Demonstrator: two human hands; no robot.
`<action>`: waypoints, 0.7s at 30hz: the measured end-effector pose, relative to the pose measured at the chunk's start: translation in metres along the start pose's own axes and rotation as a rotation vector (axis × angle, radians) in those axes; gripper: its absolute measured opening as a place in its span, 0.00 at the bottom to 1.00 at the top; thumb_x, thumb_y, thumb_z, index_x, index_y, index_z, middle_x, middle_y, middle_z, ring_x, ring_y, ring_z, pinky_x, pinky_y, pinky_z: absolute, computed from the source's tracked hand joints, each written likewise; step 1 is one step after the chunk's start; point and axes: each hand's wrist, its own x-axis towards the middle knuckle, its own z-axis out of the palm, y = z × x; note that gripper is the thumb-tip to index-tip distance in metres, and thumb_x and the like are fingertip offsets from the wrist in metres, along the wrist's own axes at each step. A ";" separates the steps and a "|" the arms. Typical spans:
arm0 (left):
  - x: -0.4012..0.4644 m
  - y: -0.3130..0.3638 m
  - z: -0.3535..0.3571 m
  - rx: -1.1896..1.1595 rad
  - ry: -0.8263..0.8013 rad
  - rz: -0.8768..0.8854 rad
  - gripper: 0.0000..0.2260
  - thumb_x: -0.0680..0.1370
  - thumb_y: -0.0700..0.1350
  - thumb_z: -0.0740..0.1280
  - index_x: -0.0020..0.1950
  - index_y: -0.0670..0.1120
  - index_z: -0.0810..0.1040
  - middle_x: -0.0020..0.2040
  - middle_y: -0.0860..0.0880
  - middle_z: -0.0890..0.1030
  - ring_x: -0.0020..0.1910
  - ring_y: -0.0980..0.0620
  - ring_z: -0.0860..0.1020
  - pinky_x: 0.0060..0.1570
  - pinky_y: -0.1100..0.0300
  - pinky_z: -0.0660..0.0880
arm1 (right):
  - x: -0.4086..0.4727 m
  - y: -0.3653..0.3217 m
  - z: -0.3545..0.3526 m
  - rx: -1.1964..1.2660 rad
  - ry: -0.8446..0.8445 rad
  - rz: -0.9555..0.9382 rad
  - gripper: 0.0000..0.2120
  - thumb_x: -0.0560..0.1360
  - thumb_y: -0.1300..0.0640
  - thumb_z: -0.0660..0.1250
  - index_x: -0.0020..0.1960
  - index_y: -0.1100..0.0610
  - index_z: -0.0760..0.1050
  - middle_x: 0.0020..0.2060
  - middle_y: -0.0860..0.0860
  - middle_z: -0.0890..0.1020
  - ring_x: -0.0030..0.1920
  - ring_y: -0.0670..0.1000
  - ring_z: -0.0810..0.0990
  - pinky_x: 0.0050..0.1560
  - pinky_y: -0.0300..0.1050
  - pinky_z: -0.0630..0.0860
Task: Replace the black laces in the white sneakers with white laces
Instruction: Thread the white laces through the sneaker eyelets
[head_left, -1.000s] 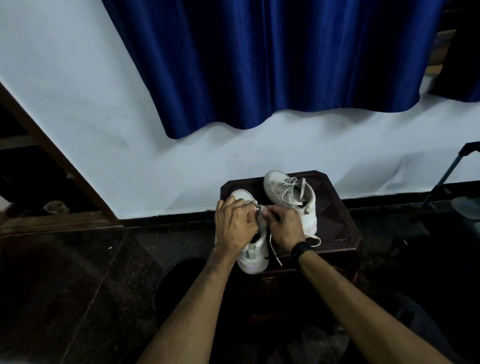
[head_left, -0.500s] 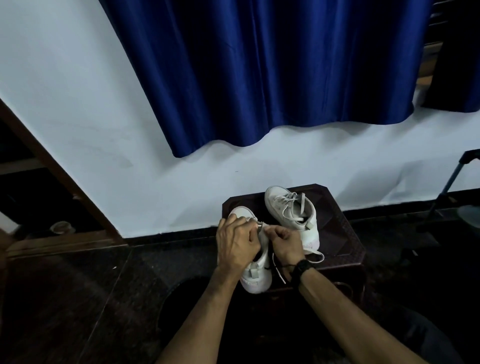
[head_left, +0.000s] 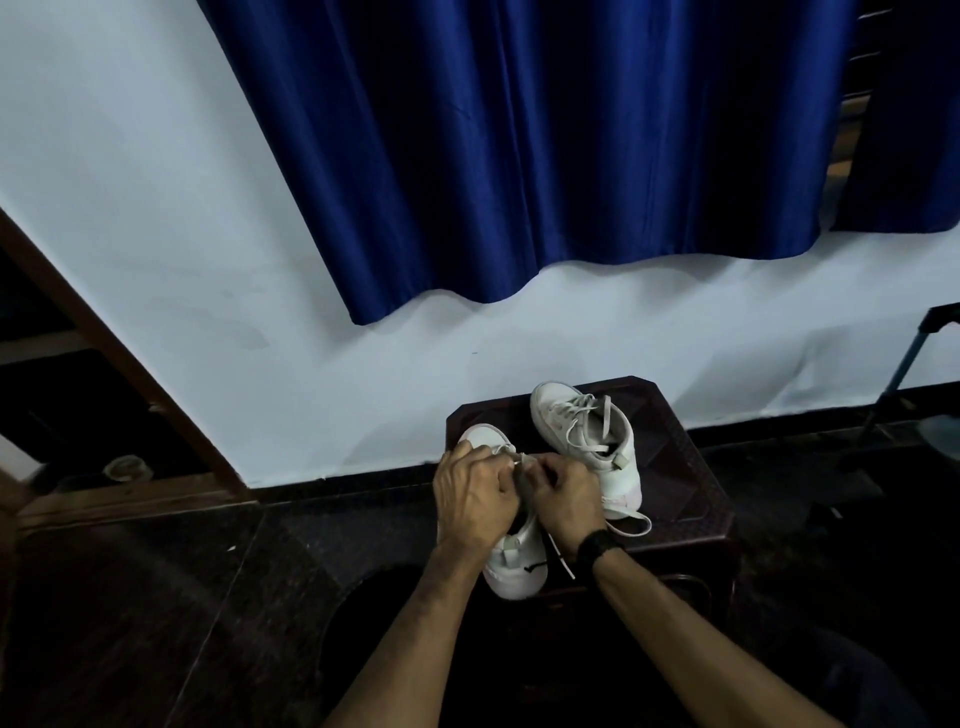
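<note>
Two white sneakers stand on a dark wooden stool (head_left: 691, 483). The near sneaker (head_left: 517, 569) lies under both my hands, toe pointing away from me. My left hand (head_left: 475, 499) grips its upper left side. My right hand (head_left: 563, 493) pinches a white lace (head_left: 519, 460) over the eyelets, and a loose end of that lace (head_left: 561, 558) hangs down by my wrist. A short black lace piece (head_left: 537, 566) shows near the heel. The far sneaker (head_left: 587, 441) is threaded with a white lace and sits untouched to the right.
A white wall with a blue curtain (head_left: 545, 156) rises behind the stool. A dark wooden frame (head_left: 119, 364) slants at the left. A metal stand (head_left: 904, 374) leans at the right. The floor is dark stone.
The camera tilted up slightly, so the stool sits lower in view. Both hands stay on the near sneaker and keep working the white lace at its eyelets.
</note>
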 end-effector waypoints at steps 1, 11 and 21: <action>0.000 0.001 -0.001 0.004 -0.003 0.013 0.07 0.69 0.44 0.65 0.31 0.47 0.77 0.29 0.50 0.76 0.35 0.46 0.74 0.35 0.57 0.70 | 0.002 0.002 -0.001 0.038 -0.015 0.055 0.08 0.78 0.57 0.67 0.48 0.57 0.84 0.42 0.54 0.86 0.45 0.53 0.83 0.48 0.49 0.78; 0.000 0.003 -0.003 0.026 -0.050 0.047 0.07 0.65 0.46 0.64 0.27 0.46 0.75 0.28 0.51 0.77 0.35 0.46 0.75 0.35 0.57 0.69 | 0.014 0.006 0.000 0.237 -0.064 0.338 0.08 0.75 0.58 0.70 0.38 0.53 0.84 0.35 0.52 0.85 0.39 0.51 0.82 0.50 0.52 0.81; 0.010 -0.008 -0.001 0.043 -0.140 0.071 0.08 0.66 0.45 0.65 0.28 0.44 0.77 0.28 0.49 0.77 0.37 0.46 0.75 0.37 0.57 0.68 | 0.009 -0.001 0.002 -0.223 -0.001 -0.125 0.10 0.76 0.57 0.65 0.38 0.58 0.81 0.33 0.54 0.83 0.35 0.54 0.80 0.38 0.45 0.73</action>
